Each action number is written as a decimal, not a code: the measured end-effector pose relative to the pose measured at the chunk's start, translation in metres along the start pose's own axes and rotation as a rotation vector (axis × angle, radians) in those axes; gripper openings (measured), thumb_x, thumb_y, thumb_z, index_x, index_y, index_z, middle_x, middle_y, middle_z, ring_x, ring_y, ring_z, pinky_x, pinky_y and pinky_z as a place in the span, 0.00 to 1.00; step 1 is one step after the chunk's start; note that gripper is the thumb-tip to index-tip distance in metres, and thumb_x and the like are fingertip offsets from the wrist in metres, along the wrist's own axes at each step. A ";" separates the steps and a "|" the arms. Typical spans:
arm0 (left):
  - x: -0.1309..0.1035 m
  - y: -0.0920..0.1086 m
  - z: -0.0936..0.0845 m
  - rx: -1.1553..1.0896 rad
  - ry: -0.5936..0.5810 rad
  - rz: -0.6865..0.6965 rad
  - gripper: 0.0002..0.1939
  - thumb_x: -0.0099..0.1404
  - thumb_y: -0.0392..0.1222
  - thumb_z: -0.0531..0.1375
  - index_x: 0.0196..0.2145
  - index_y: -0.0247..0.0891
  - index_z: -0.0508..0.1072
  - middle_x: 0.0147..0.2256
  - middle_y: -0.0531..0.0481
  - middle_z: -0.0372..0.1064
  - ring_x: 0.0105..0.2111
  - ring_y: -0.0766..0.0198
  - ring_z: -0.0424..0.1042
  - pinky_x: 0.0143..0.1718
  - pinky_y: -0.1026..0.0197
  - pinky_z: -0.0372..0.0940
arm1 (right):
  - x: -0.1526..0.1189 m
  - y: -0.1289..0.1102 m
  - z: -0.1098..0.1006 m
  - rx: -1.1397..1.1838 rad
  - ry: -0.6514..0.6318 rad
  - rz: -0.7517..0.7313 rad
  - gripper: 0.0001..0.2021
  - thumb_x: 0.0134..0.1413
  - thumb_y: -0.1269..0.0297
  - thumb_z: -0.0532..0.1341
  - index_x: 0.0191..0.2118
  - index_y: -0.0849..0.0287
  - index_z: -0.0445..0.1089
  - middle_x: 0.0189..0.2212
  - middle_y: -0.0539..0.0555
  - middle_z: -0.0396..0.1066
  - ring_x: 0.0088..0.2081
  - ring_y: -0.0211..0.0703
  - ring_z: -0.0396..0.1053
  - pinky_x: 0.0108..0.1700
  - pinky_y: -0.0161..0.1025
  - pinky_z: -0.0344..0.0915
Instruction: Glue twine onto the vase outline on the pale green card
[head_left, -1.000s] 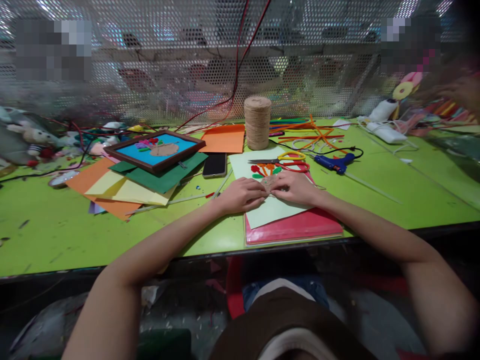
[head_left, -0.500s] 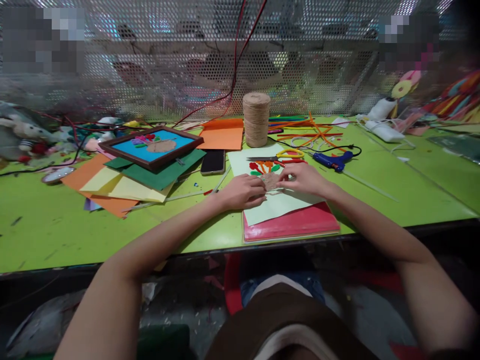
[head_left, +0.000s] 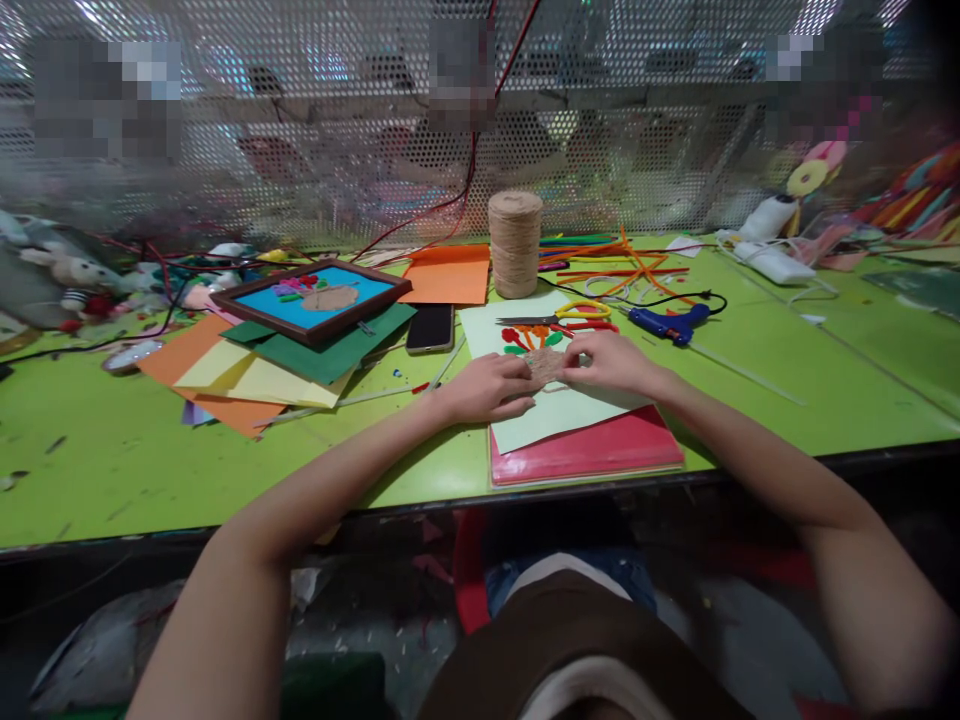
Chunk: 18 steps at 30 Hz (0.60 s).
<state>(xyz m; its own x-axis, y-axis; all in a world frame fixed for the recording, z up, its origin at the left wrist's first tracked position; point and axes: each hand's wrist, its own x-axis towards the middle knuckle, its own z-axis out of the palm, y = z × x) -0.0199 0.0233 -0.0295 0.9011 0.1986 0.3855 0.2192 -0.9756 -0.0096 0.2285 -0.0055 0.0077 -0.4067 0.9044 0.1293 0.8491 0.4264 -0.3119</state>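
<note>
My left hand (head_left: 491, 387) lies flat on pale green paper (head_left: 570, 410), its fingertips on the left side of a coiled jute twine shape (head_left: 543, 368). On the right side of that shape, my right hand (head_left: 609, 362) has thumb and forefinger pinched together at the twine's edge. Red and orange flowers with green leaves, apparently pipe cleaner (head_left: 534, 336), stick up above the twine shape. Beneath the paper is a red book (head_left: 592, 452). Just beyond my hands, scissors (head_left: 559, 317) with yellow and red handles rest across the paper's top.
A twine spool (head_left: 515, 245) stands behind the paper, with loose pipe cleaners (head_left: 637, 262) to its right. A blue glue gun (head_left: 671, 323) with a cord lies at right. Leftward are a phone (head_left: 430, 330), a framed flower picture (head_left: 315, 305) and coloured paper (head_left: 255, 380).
The whole view has shifted slightly, so things sit a little lower and further right. Both hands keep nearly the same places on the twine shape.
</note>
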 end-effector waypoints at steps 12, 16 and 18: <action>0.016 0.007 0.000 0.071 -0.038 -0.015 0.21 0.73 0.48 0.47 0.53 0.36 0.72 0.43 0.42 0.73 0.43 0.56 0.69 0.43 0.56 0.63 | 0.003 -0.008 -0.003 -0.013 -0.056 0.076 0.11 0.50 0.55 0.63 0.29 0.57 0.76 0.33 0.52 0.77 0.36 0.42 0.68 0.34 0.36 0.55; 0.022 0.006 -0.003 0.079 -0.063 -0.009 0.19 0.73 0.46 0.47 0.48 0.39 0.75 0.42 0.44 0.73 0.42 0.58 0.69 0.41 0.57 0.62 | 0.005 -0.004 -0.007 -0.056 -0.088 0.151 0.12 0.50 0.53 0.64 0.31 0.56 0.77 0.33 0.51 0.77 0.36 0.42 0.69 0.33 0.37 0.54; 0.026 0.007 -0.003 0.090 -0.072 -0.014 0.19 0.73 0.45 0.47 0.46 0.39 0.75 0.41 0.44 0.73 0.41 0.58 0.69 0.41 0.56 0.62 | 0.005 -0.001 -0.011 -0.076 -0.112 0.177 0.11 0.49 0.53 0.64 0.31 0.55 0.77 0.34 0.51 0.78 0.36 0.42 0.69 0.32 0.37 0.55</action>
<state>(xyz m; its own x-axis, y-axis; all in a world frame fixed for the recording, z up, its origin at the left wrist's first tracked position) 0.0036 0.0213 -0.0168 0.9215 0.2212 0.3192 0.2614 -0.9611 -0.0887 0.2295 -0.0016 0.0194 -0.2801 0.9596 -0.0275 0.9319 0.2649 -0.2477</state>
